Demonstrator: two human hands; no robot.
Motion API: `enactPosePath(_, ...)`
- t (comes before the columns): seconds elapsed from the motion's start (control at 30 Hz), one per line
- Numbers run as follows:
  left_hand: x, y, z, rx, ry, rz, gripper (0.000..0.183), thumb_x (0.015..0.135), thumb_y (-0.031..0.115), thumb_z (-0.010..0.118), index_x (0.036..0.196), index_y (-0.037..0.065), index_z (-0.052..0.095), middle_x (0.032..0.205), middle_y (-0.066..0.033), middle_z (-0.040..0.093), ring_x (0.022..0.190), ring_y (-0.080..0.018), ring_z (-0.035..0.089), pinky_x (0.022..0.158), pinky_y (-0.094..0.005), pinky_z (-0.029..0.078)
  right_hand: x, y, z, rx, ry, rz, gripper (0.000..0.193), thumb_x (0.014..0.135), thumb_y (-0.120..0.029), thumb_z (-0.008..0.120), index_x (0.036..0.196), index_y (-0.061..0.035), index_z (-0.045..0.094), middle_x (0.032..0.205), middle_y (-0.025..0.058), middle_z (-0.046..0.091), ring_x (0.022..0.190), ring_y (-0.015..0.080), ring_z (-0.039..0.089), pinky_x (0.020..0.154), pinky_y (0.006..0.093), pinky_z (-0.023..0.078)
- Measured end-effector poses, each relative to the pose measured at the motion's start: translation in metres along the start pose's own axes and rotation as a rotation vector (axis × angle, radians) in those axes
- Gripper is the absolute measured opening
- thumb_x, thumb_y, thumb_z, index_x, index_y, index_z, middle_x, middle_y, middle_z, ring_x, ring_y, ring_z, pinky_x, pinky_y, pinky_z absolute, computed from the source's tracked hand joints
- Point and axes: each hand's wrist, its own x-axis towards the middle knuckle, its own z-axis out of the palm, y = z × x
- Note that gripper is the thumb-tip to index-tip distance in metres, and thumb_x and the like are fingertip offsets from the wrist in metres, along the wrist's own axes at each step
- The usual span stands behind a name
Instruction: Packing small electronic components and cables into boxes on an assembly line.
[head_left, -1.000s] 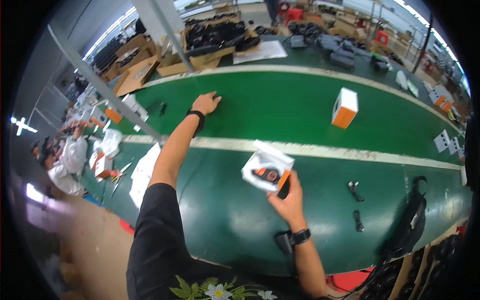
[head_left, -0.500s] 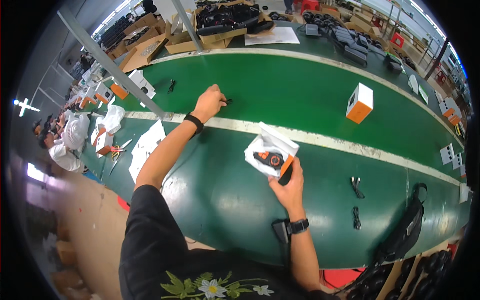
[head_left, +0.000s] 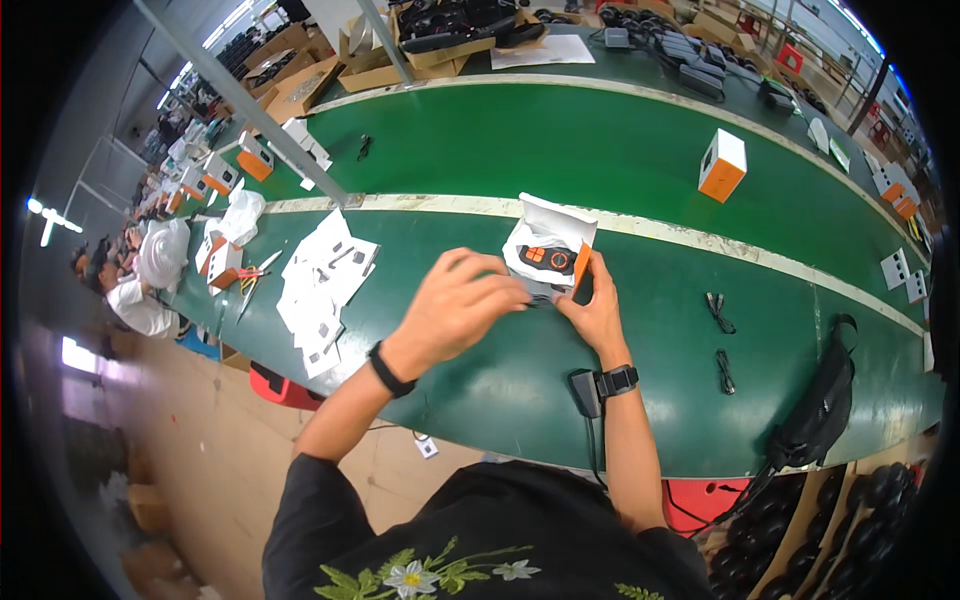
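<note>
My right hand [head_left: 594, 305] grips the side of a small white and orange box [head_left: 580, 265], its white lid standing up at the back. Inside, on white wrapping, lies a black device with orange buttons [head_left: 548, 259]. My left hand [head_left: 462, 305] is at the box's near left corner, fingers curled and slightly blurred. A dark, smeared coil that looks like a black cable [head_left: 541, 298] shows at its fingertips, just in front of the box; its full shape is hidden.
Two black cables [head_left: 725, 372] and a black pouch bag [head_left: 815, 410] lie to the right. Paper leaflets [head_left: 325, 280] and scissors [head_left: 250, 283] are on the left. Across the green belt stand a closed box [head_left: 722, 166] and another cable [head_left: 364, 147]. A metal post [head_left: 240, 100] rises at left.
My left hand has come back from the green belt to the box, and the cable at its fingers is gone from the belt. My right hand still holds the box. The whole view has shifted.
</note>
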Motion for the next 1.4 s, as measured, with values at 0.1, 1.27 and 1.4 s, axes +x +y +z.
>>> enactPosePath(0.1, 0.003, -0.006, 0.038, 0.138, 0.004, 0.024, 0.018, 0.089, 0.012, 0.081, 0.106, 0.012, 0.078, 0.115, 0.0024, 0.081, 0.111, -0.0201, 0.071, 0.110, -0.0505, 0.049, -0.002, -0.004, -0.003, 0.049, -0.007, -0.040, 0.082, 0.079, -0.020, 0.087, 0.154, -0.0062, 0.057, 0.147, 0.0217, 0.066, 0.141, 0.0429, 0.060, 0.118, 0.0502, 0.049)
enactPosePath(1.27, 0.012, -0.043, 0.061, -0.525, -0.079, -0.140, 0.059, 0.094, 0.028, 0.087, 0.151, 0.016, 0.075, 0.164, -0.0129, 0.064, 0.137, -0.0399, 0.067, 0.117, -0.0500, 0.055, -0.019, -0.035, -0.021, 0.218, 0.288, -0.434, 0.072, 0.089, -0.004, 0.078, 0.158, -0.0015, 0.055, 0.146, 0.0253, 0.056, 0.133, 0.0406, 0.065, 0.106, 0.0511, 0.060)
enactPosePath(1.4, 0.014, -0.033, 0.056, -0.454, -0.019, -0.196, 0.042, 0.099, 0.022, 0.082, 0.141, 0.019, 0.082, 0.157, -0.0111, 0.070, 0.125, -0.0380, 0.071, 0.105, -0.0480, 0.060, -0.017, -0.056, -0.035, -0.106, 0.248, -0.556, 0.052, 0.096, 0.000, 0.076, 0.148, -0.0002, 0.070, 0.147, 0.0229, 0.060, 0.122, 0.0333, 0.072, 0.095, 0.0402, 0.062)
